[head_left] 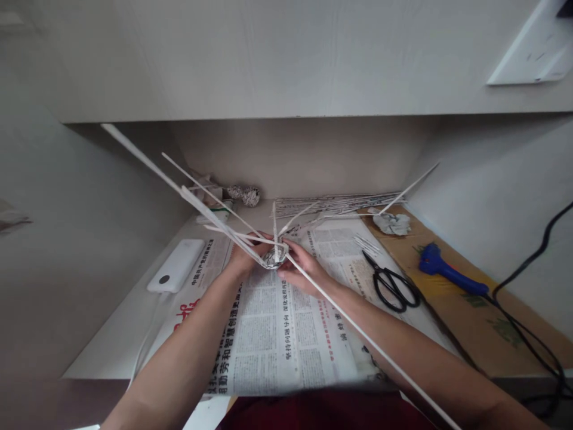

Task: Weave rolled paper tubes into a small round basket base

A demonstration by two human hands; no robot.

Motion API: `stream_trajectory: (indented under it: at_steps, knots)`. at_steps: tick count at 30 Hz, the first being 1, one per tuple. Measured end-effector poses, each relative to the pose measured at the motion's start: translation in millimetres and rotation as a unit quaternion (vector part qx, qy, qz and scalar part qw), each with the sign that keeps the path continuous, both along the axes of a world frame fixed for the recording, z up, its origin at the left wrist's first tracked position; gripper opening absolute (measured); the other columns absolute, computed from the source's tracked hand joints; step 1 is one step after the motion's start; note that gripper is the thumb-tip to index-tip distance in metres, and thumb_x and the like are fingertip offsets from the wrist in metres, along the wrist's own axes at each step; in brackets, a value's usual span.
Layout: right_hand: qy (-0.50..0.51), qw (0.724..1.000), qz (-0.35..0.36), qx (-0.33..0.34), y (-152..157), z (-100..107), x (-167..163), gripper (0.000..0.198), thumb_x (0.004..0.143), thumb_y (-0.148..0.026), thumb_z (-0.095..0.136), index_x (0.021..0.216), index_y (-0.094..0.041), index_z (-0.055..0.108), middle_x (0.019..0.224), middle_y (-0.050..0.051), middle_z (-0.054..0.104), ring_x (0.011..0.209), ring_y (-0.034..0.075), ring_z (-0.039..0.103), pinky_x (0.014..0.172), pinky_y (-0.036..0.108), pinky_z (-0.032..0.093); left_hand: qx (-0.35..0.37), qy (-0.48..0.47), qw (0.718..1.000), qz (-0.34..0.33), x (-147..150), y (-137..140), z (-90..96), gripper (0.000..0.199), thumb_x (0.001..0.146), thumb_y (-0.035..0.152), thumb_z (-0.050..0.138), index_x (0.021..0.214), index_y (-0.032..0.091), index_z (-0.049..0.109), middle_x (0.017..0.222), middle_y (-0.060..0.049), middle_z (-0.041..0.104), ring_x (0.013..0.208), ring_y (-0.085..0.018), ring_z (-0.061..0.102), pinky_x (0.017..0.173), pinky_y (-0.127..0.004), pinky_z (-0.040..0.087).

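Observation:
Between my two hands is a small woven piece made of rolled paper strips, held above the newspaper. Long pale paper rods fan out from it to the upper left, upward and to the right. One long rod runs down across my right forearm. My left hand grips the piece from its left side, with the fingers partly hidden behind the rods. My right hand closes on its right side, thumb below and fingers at the rim.
Newspaper covers the tabletop. Black scissors and a blue glue gun on cardboard lie to the right. A white power bank is at left. Behind are a rod bundle, crumpled paper and woven balls.

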State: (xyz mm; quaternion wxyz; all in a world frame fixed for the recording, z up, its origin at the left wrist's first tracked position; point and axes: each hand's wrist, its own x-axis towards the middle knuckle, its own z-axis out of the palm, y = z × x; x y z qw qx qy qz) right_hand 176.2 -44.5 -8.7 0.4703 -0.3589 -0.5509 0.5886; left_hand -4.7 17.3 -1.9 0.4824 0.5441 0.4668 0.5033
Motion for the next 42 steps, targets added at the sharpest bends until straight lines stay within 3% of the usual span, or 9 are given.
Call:
stream_trajectory:
  at_steps: [4,8,15,21,26,31,37,42]
  knots:
    - [-0.015,0.998,-0.008,0.054,-8.8,2.3,-5.3,0.092,0.066,-0.019,0.082,0.147,-0.029,0.039,0.113,0.006,0.065,0.095,0.019,0.065,0.080,0.030,0.055,0.030,-0.032,0.999,-0.010,1.1,-5.8,12.0,0.034,0.053,0.034,0.085,0.078,0.016,0.070,0.076,-0.004,0.072,0.069,-0.019,0.065,0.068,-0.030,0.052]
    - [-0.039,0.995,-0.047,0.085,-11.4,3.1,-8.0,0.084,0.067,-0.023,0.083,0.143,-0.027,0.045,0.109,0.005,0.066,0.092,0.019,0.066,0.082,0.031,0.054,0.045,-0.023,0.998,-0.034,-0.1,-8.7,18.4,0.032,0.054,0.034,0.085,0.074,0.016,0.069,0.073,-0.004,0.071,0.065,-0.018,0.063,0.067,-0.030,0.052]
    - [-0.026,0.995,-0.078,0.053,-6.8,-3.7,-10.1,0.083,0.067,-0.029,0.083,0.142,-0.029,0.045,0.109,0.004,0.067,0.083,0.017,0.067,0.076,0.029,0.054,0.056,0.037,0.997,-0.024,-2.8,-5.1,13.2,0.026,0.058,0.032,0.082,0.075,0.016,0.071,0.073,-0.004,0.071,0.068,-0.019,0.064,0.068,-0.031,0.051]
    - [-0.040,0.996,-0.042,0.063,-13.7,9.8,-10.5,0.085,0.068,-0.031,0.082,0.144,-0.030,0.044,0.105,0.003,0.069,0.086,0.018,0.066,0.075,0.028,0.054,0.091,0.131,0.986,-0.042,-5.0,-2.9,6.8,0.024,0.066,0.037,0.077,0.081,0.019,0.074,0.083,-0.007,0.074,0.079,-0.023,0.068,0.075,-0.032,0.052]
    - [0.027,0.997,-0.074,-0.027,-6.0,6.7,-10.4,0.070,0.070,-0.045,0.079,0.132,-0.028,0.052,0.103,0.003,0.068,0.080,0.017,0.066,0.063,0.025,0.056,0.073,0.110,0.991,-0.001,4.5,-7.3,8.0,0.020,0.064,0.034,0.078,0.077,0.019,0.074,0.079,-0.006,0.074,0.075,-0.023,0.068,0.070,-0.033,0.051]
    - [0.099,0.974,-0.153,-0.132,3.3,0.8,-13.4,0.048,0.072,-0.060,0.071,0.097,-0.019,0.066,0.075,0.000,0.065,0.060,0.013,0.059,0.052,0.026,0.054,0.080,0.121,0.989,0.012,15.9,-10.3,2.9,0.009,0.068,0.028,0.075,0.074,0.020,0.075,0.076,-0.008,0.074,0.074,-0.025,0.068,0.071,-0.036,0.051]
    - [0.120,0.960,-0.203,-0.149,3.4,4.6,-15.0,0.042,0.062,-0.047,0.080,0.092,-0.019,0.072,0.074,0.000,0.069,0.059,0.013,0.059,0.049,0.024,0.050,0.052,0.041,0.998,0.019,19.8,-1.5,-23.0,0.026,0.060,0.035,0.081,0.078,0.019,0.072,0.083,-0.007,0.075,0.079,-0.025,0.069,0.077,-0.037,0.053]
    - [0.130,0.960,-0.190,-0.161,3.7,4.9,-14.0,0.042,0.063,-0.051,0.079,0.086,-0.017,0.070,0.068,-0.001,0.066,0.056,0.012,0.057,0.048,0.024,0.050,0.069,0.083,0.994,-0.013,20.9,-9.1,-11.0,0.020,0.070,0.033,0.075,0.084,0.019,0.076,0.087,-0.009,0.077,0.085,-0.027,0.070,0.082,-0.040,0.054]
